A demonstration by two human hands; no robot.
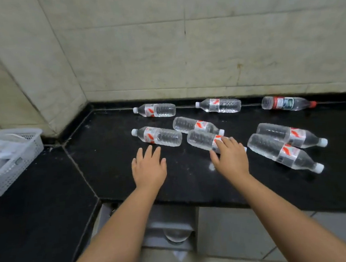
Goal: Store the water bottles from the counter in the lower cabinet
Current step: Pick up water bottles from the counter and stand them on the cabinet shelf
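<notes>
Both forearms are extended over the black surface [111,158]. At left, a white basket [10,161] is seen. The left hand [149,169] is held flat, empty, beside one bottle [158,136]. The right hand [230,157] is laid on another bottle [202,139], fingers nearly straight. Six further bottles lie scattered beyond.

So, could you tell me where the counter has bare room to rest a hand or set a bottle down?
Bare black counter lies between the white basket and the left hand, and along the front edge below both hands. It is crowded from the right hand back to the wall, where eight bottles lie, some touching.
</notes>
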